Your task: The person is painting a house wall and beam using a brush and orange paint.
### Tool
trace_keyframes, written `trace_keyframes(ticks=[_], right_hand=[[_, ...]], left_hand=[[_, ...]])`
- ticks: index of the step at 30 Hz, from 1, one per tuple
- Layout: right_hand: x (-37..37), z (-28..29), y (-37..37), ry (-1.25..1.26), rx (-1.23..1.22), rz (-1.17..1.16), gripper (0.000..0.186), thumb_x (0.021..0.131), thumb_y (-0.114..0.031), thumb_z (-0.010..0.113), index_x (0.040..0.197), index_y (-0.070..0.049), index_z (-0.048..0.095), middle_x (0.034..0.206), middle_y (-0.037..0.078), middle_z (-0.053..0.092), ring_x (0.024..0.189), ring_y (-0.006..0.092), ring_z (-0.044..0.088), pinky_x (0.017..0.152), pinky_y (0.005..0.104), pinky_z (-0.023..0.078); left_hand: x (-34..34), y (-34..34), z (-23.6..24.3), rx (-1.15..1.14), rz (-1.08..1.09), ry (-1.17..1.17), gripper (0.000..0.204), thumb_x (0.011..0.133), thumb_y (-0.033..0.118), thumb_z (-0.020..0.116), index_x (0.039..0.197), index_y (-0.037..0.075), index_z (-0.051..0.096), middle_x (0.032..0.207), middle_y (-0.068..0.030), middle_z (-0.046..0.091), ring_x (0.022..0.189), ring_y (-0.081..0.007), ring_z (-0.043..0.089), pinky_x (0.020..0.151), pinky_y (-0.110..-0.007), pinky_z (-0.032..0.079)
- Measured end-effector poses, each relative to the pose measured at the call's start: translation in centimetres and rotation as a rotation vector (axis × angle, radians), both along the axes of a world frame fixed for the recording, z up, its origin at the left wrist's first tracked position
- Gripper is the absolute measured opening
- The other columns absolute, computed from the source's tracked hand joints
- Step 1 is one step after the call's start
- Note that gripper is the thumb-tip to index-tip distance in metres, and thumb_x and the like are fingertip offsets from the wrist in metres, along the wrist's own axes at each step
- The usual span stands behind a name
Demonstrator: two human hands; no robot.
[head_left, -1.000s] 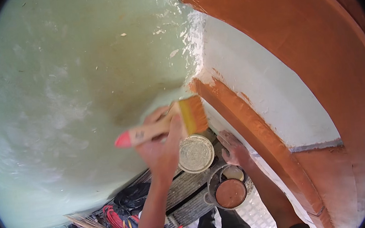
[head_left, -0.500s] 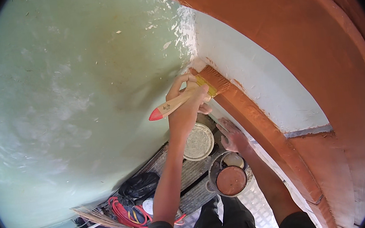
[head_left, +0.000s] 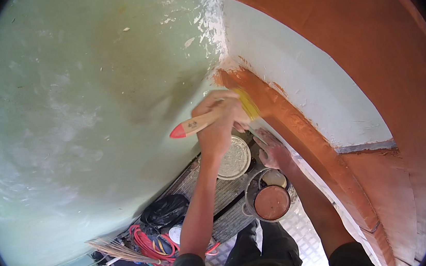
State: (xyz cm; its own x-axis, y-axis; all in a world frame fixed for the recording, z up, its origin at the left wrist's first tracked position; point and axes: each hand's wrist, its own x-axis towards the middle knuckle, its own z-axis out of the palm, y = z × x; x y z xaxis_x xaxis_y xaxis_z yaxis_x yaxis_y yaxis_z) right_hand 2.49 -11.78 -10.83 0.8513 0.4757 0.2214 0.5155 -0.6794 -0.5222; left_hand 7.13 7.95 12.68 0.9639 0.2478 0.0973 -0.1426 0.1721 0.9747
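A wide paintbrush (head_left: 194, 123) with a red-tipped wooden handle and a yellow band is gripped in my left hand (head_left: 218, 130). Its bristles are smeared by motion over the top of the orange-brown painted ledge (head_left: 286, 113), close to the corner with the green wall (head_left: 87, 68). Below it, my right hand (head_left: 274, 152) rests with fingers stretched out against the pale side under the ledge, holding nothing. Nearest to that hand, a metal pot (head_left: 249, 191) contains a round container of orange-brown paint (head_left: 272, 203) and a smaller pale cup (head_left: 274, 178).
A round pale-crusted lid or tub (head_left: 234, 159) lies on grey slatted boards (head_left: 228, 227). At lower left are a black plastic bag (head_left: 166, 210), coiled red hose (head_left: 144, 241) and a straw broom (head_left: 116, 249). A curved orange-brown arch (head_left: 369, 38) frames the white panel (head_left: 299, 67).
My left hand has brought the brush slightly down and away from the corner, along the ledge. My right hand stays against the ledge's side. The view has shifted a little.
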Motion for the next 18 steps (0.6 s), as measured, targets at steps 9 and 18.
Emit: trace_keyframes(ticks=[9, 18], right_hand=[[-0.1, 0.6, 0.5, 0.001, -0.005, -0.004, 0.046, 0.081, -0.007, 0.059, 0.126, 0.002, 0.064, 0.150, 0.016, 0.049, 0.142, 0.0329, 0.043, 0.119, 0.0454, 0.034], [0.0, 0.1, 0.3, -0.017, 0.027, 0.002, 0.050, 0.079, -0.004, 0.061, 0.129, 0.000, 0.062, 0.150, 0.016, 0.049, 0.142, 0.0335, 0.043, 0.118, 0.0430, 0.036]], left_hand=[[1.8, -0.2, 2.7, 0.057, 0.053, 0.043, 0.014, 0.092, 0.005, 0.063, 0.103, -0.003, 0.065, 0.073, -0.0107, 0.067, 0.055, -0.0142, 0.065, 0.048, -0.024, 0.050], [2.1, 2.0, 2.6, -0.097, -0.052, 0.074, 0.016, 0.091, 0.005, 0.064, 0.104, -0.004, 0.065, 0.073, -0.0117, 0.068, 0.053, -0.0140, 0.064, 0.047, -0.025, 0.050]])
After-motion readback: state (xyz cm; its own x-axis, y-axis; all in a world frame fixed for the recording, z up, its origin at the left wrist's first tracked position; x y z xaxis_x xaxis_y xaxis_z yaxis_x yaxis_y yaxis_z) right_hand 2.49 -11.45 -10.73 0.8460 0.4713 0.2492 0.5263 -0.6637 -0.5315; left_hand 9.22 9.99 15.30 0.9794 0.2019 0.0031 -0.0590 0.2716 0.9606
